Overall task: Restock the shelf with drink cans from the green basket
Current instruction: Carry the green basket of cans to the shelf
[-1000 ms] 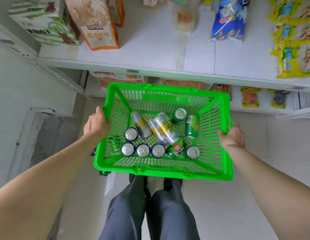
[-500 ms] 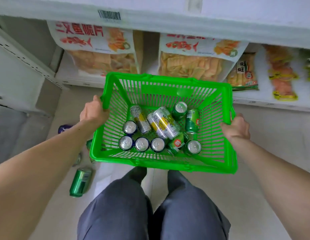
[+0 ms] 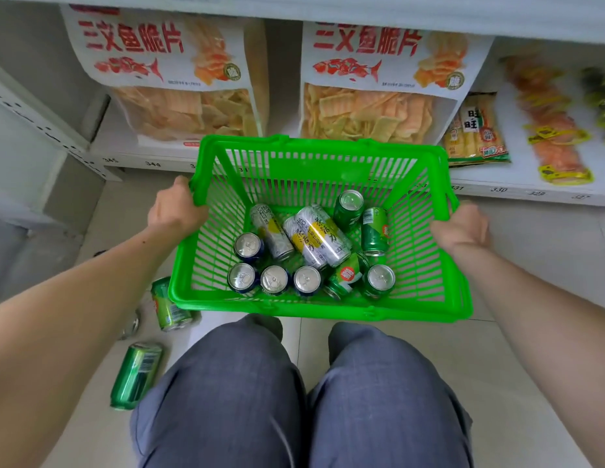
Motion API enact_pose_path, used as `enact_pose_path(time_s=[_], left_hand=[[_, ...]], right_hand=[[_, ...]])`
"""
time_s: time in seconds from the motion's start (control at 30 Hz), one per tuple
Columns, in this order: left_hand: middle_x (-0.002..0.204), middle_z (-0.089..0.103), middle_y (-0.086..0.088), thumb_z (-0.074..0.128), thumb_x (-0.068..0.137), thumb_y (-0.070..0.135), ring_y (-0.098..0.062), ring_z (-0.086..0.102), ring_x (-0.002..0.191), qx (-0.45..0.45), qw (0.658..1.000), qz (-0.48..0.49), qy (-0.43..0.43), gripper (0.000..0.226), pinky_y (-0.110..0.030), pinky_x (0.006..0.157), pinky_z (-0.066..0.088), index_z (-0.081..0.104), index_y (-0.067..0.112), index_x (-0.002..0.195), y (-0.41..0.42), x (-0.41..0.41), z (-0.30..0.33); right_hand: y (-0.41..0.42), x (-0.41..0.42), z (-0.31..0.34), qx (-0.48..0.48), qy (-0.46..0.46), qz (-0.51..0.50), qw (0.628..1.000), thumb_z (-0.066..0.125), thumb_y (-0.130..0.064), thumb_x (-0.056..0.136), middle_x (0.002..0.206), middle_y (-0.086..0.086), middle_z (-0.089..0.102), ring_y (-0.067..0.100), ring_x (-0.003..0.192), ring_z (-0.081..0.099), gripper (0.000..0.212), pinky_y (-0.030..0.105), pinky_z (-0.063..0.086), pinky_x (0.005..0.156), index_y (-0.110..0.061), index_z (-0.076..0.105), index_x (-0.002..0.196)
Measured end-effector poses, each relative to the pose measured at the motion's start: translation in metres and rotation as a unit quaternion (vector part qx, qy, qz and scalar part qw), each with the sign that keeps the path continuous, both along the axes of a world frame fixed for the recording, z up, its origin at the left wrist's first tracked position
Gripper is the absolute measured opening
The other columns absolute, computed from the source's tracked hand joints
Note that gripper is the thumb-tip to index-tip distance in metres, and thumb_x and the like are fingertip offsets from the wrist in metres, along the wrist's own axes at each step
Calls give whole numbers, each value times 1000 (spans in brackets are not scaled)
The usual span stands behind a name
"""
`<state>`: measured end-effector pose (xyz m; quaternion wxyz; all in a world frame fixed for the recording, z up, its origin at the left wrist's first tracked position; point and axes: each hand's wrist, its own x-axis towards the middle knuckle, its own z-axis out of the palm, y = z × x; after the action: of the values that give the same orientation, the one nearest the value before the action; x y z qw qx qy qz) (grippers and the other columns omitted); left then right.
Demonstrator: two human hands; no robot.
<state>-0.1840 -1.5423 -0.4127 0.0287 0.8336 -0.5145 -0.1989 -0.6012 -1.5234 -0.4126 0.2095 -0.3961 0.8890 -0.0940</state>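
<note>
The green basket (image 3: 319, 231) is held above the person's knees (image 3: 226, 383), its far rim close to the front edge of the low shelf (image 3: 497, 189); the left hand (image 3: 177, 209) is clamped on the left rim near the far corner, fingers curled over the edge; the right hand (image 3: 461, 228) grips the right rim, thumb and fingers wrapped round it.

Inside, the drink cans sit toward the near right of the basket floor; the slatted floor along the left wall and in the far left corner is bare. Two silver-and-yellow cans (image 3: 316, 236) lie on their sides in the middle, touching one another; four blue cans (image 3: 274, 280) stand upright at their near and left side, three of them in a row toward the near wall; green cans (image 3: 375, 231) cluster to the right, some upright, some tipped.

On the floor (image 3: 530, 265) to the left, just beside and partly under the basket's near left corner, a green can (image 3: 167, 307) lies on its side; a second green can on the floor (image 3: 135, 374) lies nearer, beside the left knee; a further can between them is mostly hidden by the left forearm.

On the shelf, two large bags of fish crisps (image 3: 372, 79) stand behind the basket; a smaller yellow packet (image 3: 475, 133) and orange snack packs (image 3: 551, 119) lie to the right; open tile stretches right of the basket.
</note>
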Motion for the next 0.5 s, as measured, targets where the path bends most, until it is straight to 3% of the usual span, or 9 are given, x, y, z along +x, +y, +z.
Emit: enact_pose_path(time_s=[0.5], left_hand=[[94, 55, -14, 57, 79, 20, -33, 53, 83, -6, 1000, 3, -15, 38, -41, 72, 46, 45, 8, 113, 3, -4, -5]], right_hand=[[-1, 0, -8, -13, 58, 16, 998, 70, -26, 80, 118, 21, 64, 39, 111, 62, 41, 41, 50, 90, -6, 58, 113]])
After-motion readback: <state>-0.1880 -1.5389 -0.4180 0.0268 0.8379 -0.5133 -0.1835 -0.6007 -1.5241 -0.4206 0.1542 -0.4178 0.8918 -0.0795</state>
